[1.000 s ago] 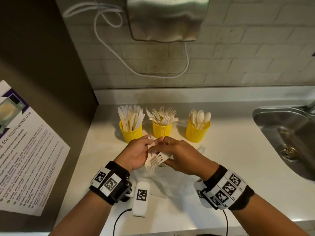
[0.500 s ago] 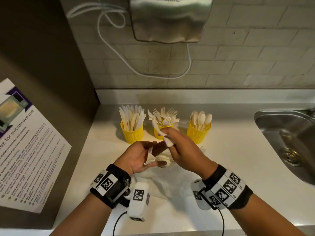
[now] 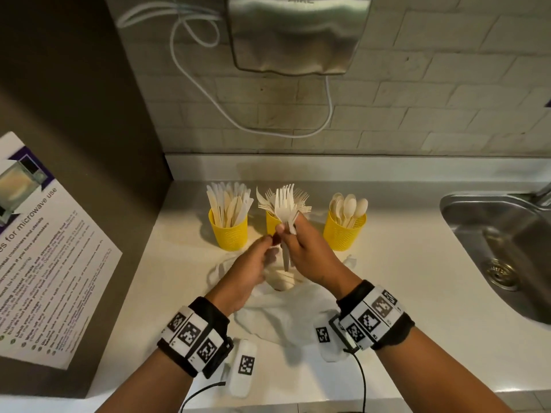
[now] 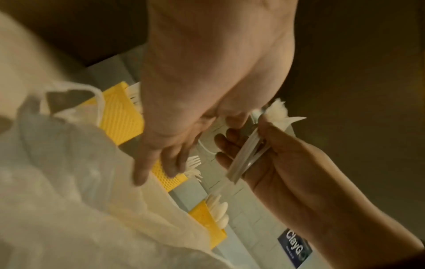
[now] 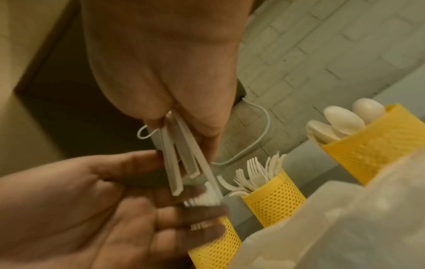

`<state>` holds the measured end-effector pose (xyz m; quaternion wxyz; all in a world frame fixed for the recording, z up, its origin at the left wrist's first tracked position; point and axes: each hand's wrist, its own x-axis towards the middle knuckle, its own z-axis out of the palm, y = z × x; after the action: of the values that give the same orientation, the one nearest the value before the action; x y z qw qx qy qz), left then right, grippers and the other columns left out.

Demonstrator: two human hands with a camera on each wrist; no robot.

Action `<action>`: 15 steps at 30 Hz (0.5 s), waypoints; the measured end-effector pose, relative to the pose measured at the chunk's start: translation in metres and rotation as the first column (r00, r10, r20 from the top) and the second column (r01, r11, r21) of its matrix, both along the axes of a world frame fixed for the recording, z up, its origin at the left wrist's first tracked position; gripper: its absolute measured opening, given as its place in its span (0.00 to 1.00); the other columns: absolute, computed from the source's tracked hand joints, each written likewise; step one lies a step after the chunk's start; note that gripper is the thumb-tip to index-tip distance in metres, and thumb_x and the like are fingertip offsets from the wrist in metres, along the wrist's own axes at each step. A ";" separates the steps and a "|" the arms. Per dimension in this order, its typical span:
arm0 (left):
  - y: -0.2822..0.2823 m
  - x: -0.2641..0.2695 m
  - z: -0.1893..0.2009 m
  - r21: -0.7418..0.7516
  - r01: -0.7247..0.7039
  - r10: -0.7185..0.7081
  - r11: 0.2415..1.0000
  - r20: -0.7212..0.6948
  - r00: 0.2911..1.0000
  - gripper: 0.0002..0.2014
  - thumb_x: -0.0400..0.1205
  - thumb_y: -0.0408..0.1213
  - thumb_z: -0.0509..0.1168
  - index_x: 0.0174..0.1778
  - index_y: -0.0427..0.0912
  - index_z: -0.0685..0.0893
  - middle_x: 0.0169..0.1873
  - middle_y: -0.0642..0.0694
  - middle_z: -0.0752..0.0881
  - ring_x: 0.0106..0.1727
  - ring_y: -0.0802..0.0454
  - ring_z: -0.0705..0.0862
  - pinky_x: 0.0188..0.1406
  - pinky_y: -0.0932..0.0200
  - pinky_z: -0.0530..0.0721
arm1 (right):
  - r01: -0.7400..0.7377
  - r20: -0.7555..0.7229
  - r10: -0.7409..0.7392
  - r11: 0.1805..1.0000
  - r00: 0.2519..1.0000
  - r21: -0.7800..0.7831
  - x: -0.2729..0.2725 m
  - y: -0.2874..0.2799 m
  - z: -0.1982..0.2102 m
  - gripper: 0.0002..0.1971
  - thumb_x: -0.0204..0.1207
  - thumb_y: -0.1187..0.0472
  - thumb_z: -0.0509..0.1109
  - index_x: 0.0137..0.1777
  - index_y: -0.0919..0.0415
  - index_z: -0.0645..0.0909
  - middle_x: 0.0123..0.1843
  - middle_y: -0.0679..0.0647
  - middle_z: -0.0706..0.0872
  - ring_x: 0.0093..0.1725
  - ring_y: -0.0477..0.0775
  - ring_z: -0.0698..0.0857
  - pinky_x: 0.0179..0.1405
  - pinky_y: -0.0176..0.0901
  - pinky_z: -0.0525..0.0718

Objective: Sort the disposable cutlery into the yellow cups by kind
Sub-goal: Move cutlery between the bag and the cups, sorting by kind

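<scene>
Head view: on the white bench (image 3: 402, 263) three yellow cups stand in a row near the wall. The left cup (image 3: 228, 232) holds knives, the middle cup (image 3: 272, 222) holds forks, and the right cup (image 3: 343, 232) holds spoons. The right hand (image 3: 310, 257) is raised just in front of the middle cup, its fingers pinching a small bunch of white forks (image 3: 286, 208), tines up. The left hand (image 3: 250, 269) sits just beside it, fingers loosely bent toward the fork handles; I cannot tell if they touch. A white plastic bag (image 3: 286, 311) lies on the bench under both hands. A steel sink (image 3: 507, 248) is set into the bench on the right.

Left wrist view: the left hand (image 4: 184, 109) has its fingers spread and relaxed, holding nothing. The right hand (image 4: 276, 163) grips the fork handles.

Right wrist view: the right hand (image 5: 172, 81) pinches several fork handles (image 5: 181, 160) between thumb and fingers, and the left hand (image 5: 92, 209) lies open below them.
</scene>
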<state>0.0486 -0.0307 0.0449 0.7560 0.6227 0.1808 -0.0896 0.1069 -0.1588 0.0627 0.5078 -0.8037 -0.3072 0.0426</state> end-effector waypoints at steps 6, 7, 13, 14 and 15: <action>0.000 0.008 0.023 0.202 -0.059 -0.009 0.977 0.320 0.947 0.15 0.81 0.46 0.68 0.63 0.48 0.80 0.53 0.53 0.88 0.58 0.57 0.86 0.55 0.63 0.81 | -0.111 -0.049 0.111 0.994 0.993 -0.016 -0.008 0.010 -0.010 0.08 0.80 0.68 0.67 0.54 0.55 0.79 0.44 0.39 0.83 0.42 0.35 0.83 0.40 0.25 0.77; 0.000 0.012 0.024 0.238 -0.064 -0.009 0.969 0.296 0.955 0.17 0.81 0.47 0.68 0.63 0.47 0.80 0.53 0.51 0.89 0.57 0.56 0.86 0.54 0.63 0.81 | -0.101 -0.043 0.100 0.994 0.994 -0.031 -0.009 0.012 -0.013 0.09 0.78 0.69 0.68 0.53 0.56 0.79 0.42 0.40 0.83 0.40 0.36 0.82 0.39 0.25 0.76; -0.007 0.018 0.024 0.294 -0.146 0.027 0.944 0.374 0.927 0.14 0.86 0.44 0.59 0.49 0.45 0.91 0.49 0.54 0.91 0.55 0.65 0.85 0.57 0.72 0.75 | -0.095 -0.107 0.089 0.994 0.990 -0.054 -0.011 0.019 -0.016 0.08 0.76 0.69 0.69 0.49 0.56 0.78 0.36 0.43 0.80 0.34 0.36 0.80 0.32 0.28 0.74; -0.009 0.019 0.024 0.273 -0.170 0.052 0.947 0.389 0.920 0.17 0.87 0.42 0.57 0.44 0.44 0.91 0.47 0.53 0.92 0.55 0.65 0.86 0.59 0.71 0.75 | -0.082 -0.160 0.078 0.996 0.984 -0.019 -0.010 0.019 -0.016 0.10 0.76 0.68 0.69 0.55 0.57 0.79 0.39 0.39 0.80 0.35 0.35 0.79 0.35 0.26 0.74; -0.010 0.020 0.025 0.250 -0.209 0.096 0.945 0.398 0.913 0.18 0.88 0.42 0.57 0.41 0.44 0.90 0.46 0.50 0.92 0.54 0.63 0.87 0.62 0.67 0.76 | -0.066 -0.232 0.068 0.998 0.970 0.017 -0.009 0.019 -0.017 0.14 0.76 0.67 0.70 0.61 0.58 0.78 0.41 0.38 0.81 0.36 0.37 0.80 0.38 0.28 0.77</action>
<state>0.0685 -0.0407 0.0700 0.6828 0.7150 0.0904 0.1198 0.0980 -0.1398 0.0458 0.5420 -0.7801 -0.2730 0.1522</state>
